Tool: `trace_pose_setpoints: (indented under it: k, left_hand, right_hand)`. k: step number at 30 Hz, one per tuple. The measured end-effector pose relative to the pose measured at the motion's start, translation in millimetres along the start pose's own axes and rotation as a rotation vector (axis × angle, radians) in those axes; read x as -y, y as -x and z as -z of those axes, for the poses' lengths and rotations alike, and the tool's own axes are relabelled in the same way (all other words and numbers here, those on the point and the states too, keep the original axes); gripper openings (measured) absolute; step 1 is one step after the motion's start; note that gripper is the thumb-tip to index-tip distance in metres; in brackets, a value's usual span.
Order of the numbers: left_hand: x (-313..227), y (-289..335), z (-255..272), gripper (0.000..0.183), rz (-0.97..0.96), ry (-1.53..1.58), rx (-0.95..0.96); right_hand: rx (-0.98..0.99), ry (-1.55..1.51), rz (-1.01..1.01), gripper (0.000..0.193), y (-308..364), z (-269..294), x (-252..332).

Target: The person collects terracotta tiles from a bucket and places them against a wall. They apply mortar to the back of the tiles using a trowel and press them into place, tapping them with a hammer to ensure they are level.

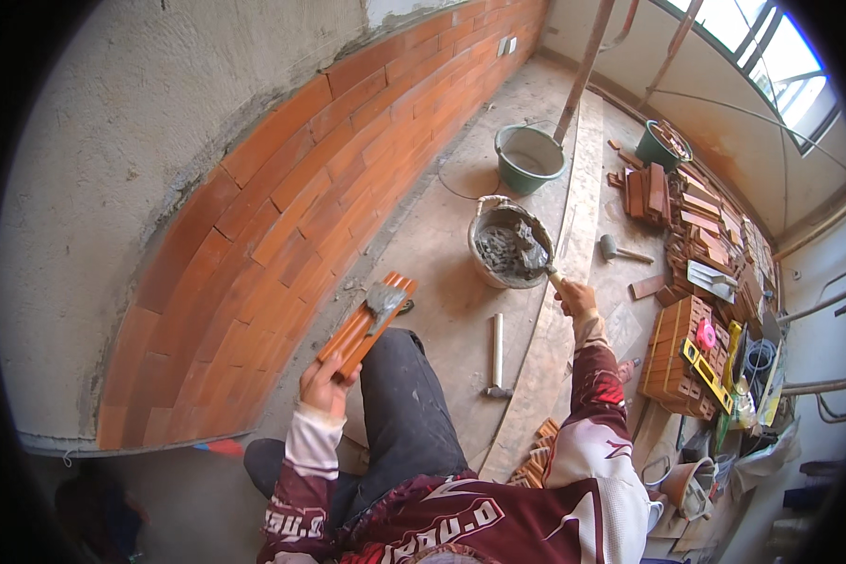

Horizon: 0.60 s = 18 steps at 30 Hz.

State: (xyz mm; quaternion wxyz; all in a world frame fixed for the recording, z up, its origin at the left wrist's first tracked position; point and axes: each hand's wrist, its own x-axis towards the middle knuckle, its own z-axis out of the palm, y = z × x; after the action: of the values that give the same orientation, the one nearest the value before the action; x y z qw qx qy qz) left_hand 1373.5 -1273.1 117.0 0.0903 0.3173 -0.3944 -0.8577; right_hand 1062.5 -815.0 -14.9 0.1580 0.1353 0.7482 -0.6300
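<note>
Terracotta tile (352,336), grooved along its length, in relation to our two hands. Largest first, the brick-faced wall (254,235) rises on our left, nearer to our left hand (324,385) than to our right hand (576,299). The bucket (492,275) stands on the floor ahead and to the right of the tile, just beside our right hand. The tile's long axis points away from us and rightward, roughly along the wall's foot; our left hand grips its near end, leaving the far end free. Our right hand is closed round the handle of a trowel (556,279), its blade clogged with grey mortar at the bucket's rim. Smallest, a mortar dab (383,303) sits toward the tile's far end; we judge the gap from trowel to dab the governing relation.
</note>
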Motion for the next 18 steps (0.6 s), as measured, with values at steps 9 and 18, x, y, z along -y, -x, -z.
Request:
trace_pose_setpoints:
  k: [9,18]
  left_hand:
    - [25.9,-90.4,-94.6,0.030,0.058,0.051,0.050]
    - [4.2,-98.3,-176.0,0.028,-0.003,0.003,0.195]
  right_hand:
    - [-0.128,-0.013,0.308,0.038,83.1,-47.5,20.3]
    - [-0.312,-0.031,0.802,0.038,154.7,-156.7,30.1]
